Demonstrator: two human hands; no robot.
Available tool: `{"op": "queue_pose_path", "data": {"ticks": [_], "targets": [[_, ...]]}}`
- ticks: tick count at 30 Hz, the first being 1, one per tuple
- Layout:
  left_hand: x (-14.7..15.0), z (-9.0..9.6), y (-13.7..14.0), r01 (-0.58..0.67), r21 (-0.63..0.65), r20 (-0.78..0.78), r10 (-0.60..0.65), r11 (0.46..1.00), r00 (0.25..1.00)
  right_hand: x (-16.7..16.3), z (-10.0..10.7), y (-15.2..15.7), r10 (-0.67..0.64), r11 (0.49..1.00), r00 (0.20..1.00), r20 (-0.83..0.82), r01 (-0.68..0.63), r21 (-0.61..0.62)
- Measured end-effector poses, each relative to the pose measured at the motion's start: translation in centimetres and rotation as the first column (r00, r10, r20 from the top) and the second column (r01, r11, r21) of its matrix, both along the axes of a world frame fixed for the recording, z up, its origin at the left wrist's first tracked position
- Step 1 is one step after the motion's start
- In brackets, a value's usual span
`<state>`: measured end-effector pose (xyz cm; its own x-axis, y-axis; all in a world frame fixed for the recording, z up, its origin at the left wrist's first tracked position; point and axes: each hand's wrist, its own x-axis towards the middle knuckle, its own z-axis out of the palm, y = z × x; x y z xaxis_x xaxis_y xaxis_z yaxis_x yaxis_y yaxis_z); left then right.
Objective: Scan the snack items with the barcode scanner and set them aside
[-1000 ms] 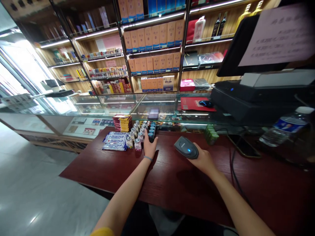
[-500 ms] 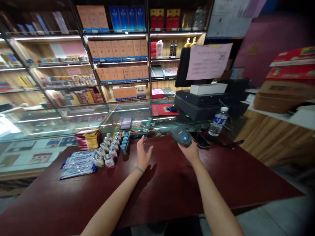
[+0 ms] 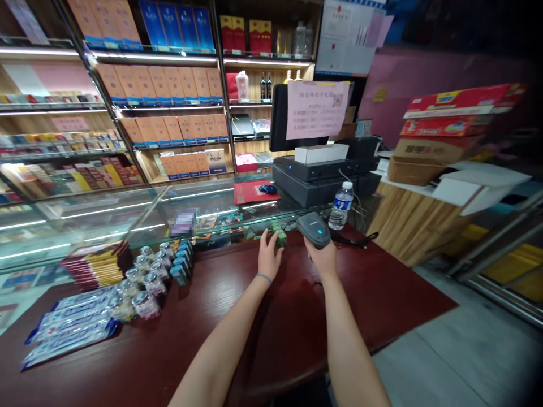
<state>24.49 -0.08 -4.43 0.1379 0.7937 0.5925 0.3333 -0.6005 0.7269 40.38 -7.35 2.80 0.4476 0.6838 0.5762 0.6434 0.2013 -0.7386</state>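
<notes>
1. wood-backed shelving (image 3: pixel 163 58) fills the background, lined with upright boxes in peach, blue and red.
2. a glass counter (image 3: pixel 203 192) runs in front of those shelves, behind the table.
3. the dark red table (image 3: pixel 394 294) spreads out beneath both hands.
4. a black monitor (image 3: pixel 279 118) with a pink printed sheet (image 3: pixel 316 110) across it stands past the table.
5. long blue-and-white packets (image 3: pixel 72 316) lie flat at the table's left, near a stack of maroon-and-yellow packets (image 3: pixel 102 268).
6. a clear water bottle (image 3: pixel 340 209) stands upright just beside the scanner.
7. the right hand (image 3: pixel 324 261) is wrapped around the handheld scanner (image 3: pixel 314 229), whose blue light is lit.
8. the left hand (image 3: pixel 268 257) has its fingers spread and grips nothing; whether it touches the green containers, i cannot tell.
9. small lidded jars (image 3: pixel 146 305) stand in rows beside a line of teal containers (image 3: pixel 181 265).
10. the green containers (image 3: pixel 281 236) sit near the table's back edge, between left hand and scanner.
</notes>
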Motion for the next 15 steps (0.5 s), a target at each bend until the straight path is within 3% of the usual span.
{"op": "queue_pose_path", "data": {"ticks": [6,15], "targets": [[0.15,0.12,0.18,0.048,0.036,-0.028,-0.047,0.998,0.999,-0.32,0.23,-0.05,-0.009,1.0,0.995,-0.101,0.009,-0.006],[-0.19,0.66,-0.53,0.006,0.126,-0.07,0.003,0.992,0.998,-0.68,0.8,-0.35,0.013,1.0,0.986,-0.165,-0.01,0.017]]}}
